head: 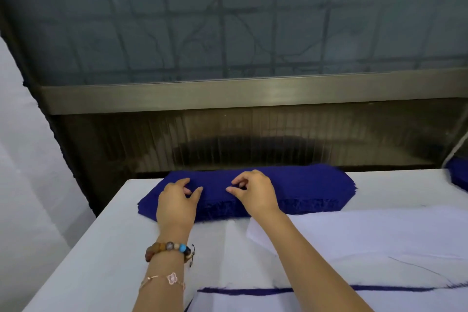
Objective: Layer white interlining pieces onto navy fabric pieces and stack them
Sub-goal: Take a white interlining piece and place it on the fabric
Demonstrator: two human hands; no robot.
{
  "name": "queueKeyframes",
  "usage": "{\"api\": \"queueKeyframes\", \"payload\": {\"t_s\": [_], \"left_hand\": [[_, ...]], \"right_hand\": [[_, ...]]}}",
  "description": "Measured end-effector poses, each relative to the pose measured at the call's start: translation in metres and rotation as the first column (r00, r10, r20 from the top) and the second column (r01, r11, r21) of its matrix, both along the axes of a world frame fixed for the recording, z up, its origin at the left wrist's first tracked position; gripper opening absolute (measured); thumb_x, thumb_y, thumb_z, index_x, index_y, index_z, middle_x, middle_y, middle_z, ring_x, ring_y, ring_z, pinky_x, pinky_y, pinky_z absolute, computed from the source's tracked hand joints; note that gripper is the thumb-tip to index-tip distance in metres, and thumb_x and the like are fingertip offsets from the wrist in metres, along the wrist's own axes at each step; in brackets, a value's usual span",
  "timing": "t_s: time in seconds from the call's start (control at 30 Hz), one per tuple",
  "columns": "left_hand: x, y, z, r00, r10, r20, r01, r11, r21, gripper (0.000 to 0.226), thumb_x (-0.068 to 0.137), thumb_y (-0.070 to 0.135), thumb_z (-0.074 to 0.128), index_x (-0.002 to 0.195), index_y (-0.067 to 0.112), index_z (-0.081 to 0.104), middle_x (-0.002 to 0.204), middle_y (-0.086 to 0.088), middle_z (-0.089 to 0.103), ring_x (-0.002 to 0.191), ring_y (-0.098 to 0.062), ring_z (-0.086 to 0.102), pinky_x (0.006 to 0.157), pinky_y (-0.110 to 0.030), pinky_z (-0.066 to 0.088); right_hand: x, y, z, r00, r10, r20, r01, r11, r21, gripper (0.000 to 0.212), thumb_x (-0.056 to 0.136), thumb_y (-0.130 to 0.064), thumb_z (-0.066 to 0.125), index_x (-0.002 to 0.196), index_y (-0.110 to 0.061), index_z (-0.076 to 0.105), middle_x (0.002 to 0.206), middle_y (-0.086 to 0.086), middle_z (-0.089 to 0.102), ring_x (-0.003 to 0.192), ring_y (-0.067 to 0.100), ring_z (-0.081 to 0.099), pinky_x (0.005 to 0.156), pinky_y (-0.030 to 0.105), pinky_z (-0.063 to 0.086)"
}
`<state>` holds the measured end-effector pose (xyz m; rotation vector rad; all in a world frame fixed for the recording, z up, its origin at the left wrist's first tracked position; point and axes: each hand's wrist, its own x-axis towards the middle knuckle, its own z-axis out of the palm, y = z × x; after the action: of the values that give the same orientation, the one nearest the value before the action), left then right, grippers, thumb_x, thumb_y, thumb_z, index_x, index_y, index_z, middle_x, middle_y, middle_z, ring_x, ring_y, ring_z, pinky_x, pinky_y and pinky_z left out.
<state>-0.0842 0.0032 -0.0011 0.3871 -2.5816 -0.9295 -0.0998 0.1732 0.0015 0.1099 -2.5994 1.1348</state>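
Observation:
A thick stack of navy fabric pieces [311, 185] lies along the far edge of the white table [106, 248]. My left hand [177, 202] rests over the stack's left part, fingers curled down onto the top piece. My right hand [253, 190] hovers over the middle, thumb and fingertips bent together at the top layer; whether it pinches fabric I cannot tell. White interlining pieces [379, 233] lie in a pile on the right, nearer to me. At the near edge a finished layer [278, 299] shows white interlining over a thin navy border.
A dark machine opening with a metal bar [253, 94] and a grey panel above it stands right behind the table. More navy fabric [458, 172] sits at the far right edge. White cloth hangs on the left side [22, 159].

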Motion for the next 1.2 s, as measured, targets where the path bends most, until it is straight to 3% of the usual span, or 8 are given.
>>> {"api": "queueKeyframes", "payload": {"t_s": [0.13,0.27,0.7,0.83,1.0,1.2], "left_hand": [[0.0037,-0.0024,-0.0016,0.993,0.114,-0.005,-0.113,0.977,-0.178,0.07,0.087,0.056,0.062,0.144,0.019,0.044,0.139,-0.007,0.046,0.128,-0.025,0.04,0.099,-0.038,0.042],[0.0031,-0.0062,-0.0039,0.991,0.099,0.093,-0.081,0.98,-0.182,0.084,0.088,0.064,0.052,0.151,0.012,0.031,0.158,-0.005,0.028,0.144,-0.026,0.024,0.112,-0.045,0.034],[-0.0001,-0.0075,-0.0062,0.983,0.047,0.178,-0.008,0.977,-0.211,0.08,0.095,0.06,0.042,0.155,0.014,0.017,0.163,-0.005,0.016,0.151,-0.023,0.011,0.121,-0.048,0.011],[0.0011,-0.0046,-0.0051,0.991,0.022,0.131,0.004,0.981,-0.193,0.074,0.098,0.051,0.045,0.156,0.014,0.017,0.162,-0.005,0.021,0.15,-0.022,0.014,0.121,-0.043,0.01],[0.005,-0.0021,-0.0004,0.997,-0.012,0.073,0.016,0.998,-0.062,0.069,0.096,0.041,0.055,0.155,0.021,0.024,0.156,-0.003,0.035,0.146,-0.026,0.027,0.111,-0.038,0.036],[0.0094,-0.0101,0.0018,0.996,-0.047,-0.07,0.038,0.991,-0.128,0.038,0.098,0.031,0.056,0.135,0.02,0.058,0.133,0.002,0.061,0.123,-0.017,0.054,0.101,-0.029,0.042]], "right_hand": [[-0.002,0.0004,-0.0046,1.0,0.004,0.021,-0.004,1.0,0.011,0.031,0.073,-0.039,0.08,0.099,-0.023,0.07,0.097,-0.005,0.055,0.084,0.007,0.055,0.076,0.017,0.046],[-0.0003,0.0005,-0.0082,1.0,-0.01,-0.018,0.01,1.0,0.01,0.03,0.073,-0.037,0.08,0.097,-0.023,0.07,0.095,-0.006,0.056,0.084,0.007,0.054,0.074,0.015,0.043],[0.0029,-0.001,-0.0061,0.999,-0.016,-0.028,0.017,1.0,0.022,0.026,0.076,-0.034,0.079,0.097,-0.023,0.069,0.097,-0.004,0.057,0.083,0.008,0.053,0.075,0.02,0.046],[0.0033,-0.0012,-0.0059,1.0,-0.023,-0.021,0.024,0.999,0.025,0.025,0.076,-0.036,0.078,0.096,-0.024,0.07,0.096,-0.006,0.057,0.083,0.007,0.053,0.073,0.019,0.045],[0.0028,-0.0019,-0.0058,0.999,-0.031,-0.009,0.031,0.999,0.005,0.022,0.076,-0.035,0.078,0.092,-0.022,0.069,0.094,-0.005,0.06,0.082,0.008,0.055,0.07,0.017,0.043],[0.0024,-0.0022,-0.0062,0.999,-0.034,-0.002,0.034,0.999,-0.017,0.021,0.076,-0.035,0.079,0.089,-0.021,0.07,0.089,-0.007,0.064,0.08,0.007,0.057,0.064,0.015,0.04]]}}
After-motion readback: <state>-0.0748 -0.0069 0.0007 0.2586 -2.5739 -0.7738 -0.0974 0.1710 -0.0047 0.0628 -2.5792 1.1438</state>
